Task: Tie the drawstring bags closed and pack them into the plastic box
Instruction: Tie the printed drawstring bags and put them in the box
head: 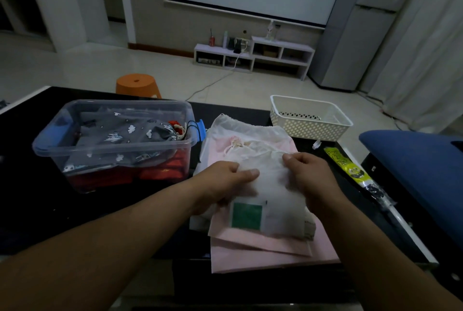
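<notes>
We see 2 bare arms: left forearm (112, 243) and right forearm (373, 248) uncovered, left hand (224, 181) and right hand (312, 176) bare as well.

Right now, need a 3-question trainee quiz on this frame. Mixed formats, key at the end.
1. True or false: the left hand and the right hand both hold the white bag.
2. What lies on top inside the plastic box? A) a pink bag B) a grey patterned bag C) a white basket
3. Short answer: what colour are the bags under the white bag?

Key
1. True: each hand pinches it with the thumb on top.
2. B
3. Pink: the pink bags lie stacked on the table beneath it.
</notes>
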